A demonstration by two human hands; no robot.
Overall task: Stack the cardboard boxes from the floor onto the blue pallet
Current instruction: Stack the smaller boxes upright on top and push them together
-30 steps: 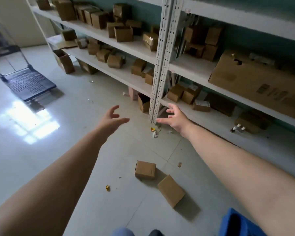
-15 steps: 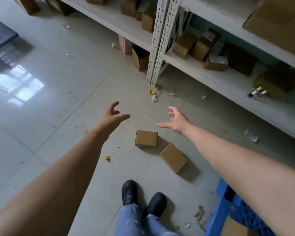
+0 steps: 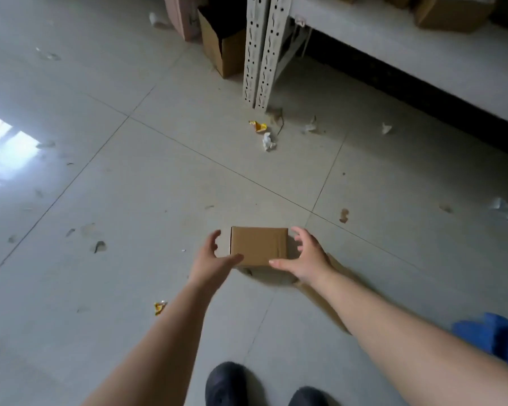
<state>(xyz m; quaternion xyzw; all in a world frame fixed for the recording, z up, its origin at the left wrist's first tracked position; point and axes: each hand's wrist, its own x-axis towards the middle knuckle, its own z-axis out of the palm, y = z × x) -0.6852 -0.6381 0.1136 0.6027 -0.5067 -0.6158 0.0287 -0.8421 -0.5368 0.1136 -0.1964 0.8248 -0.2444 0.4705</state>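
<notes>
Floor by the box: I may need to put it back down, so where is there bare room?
Bare tile lies left of the box, beyond the left hand, and between box and shelf post. Paper scraps crowd the post's foot; the right hand and pallet fill the right.

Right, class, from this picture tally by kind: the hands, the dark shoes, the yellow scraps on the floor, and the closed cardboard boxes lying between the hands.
Hands: 2, the left hand and the right hand
Dark shoes: 2
Yellow scraps: 2
Closed cardboard box between the hands: 1
Total: 7
</notes>
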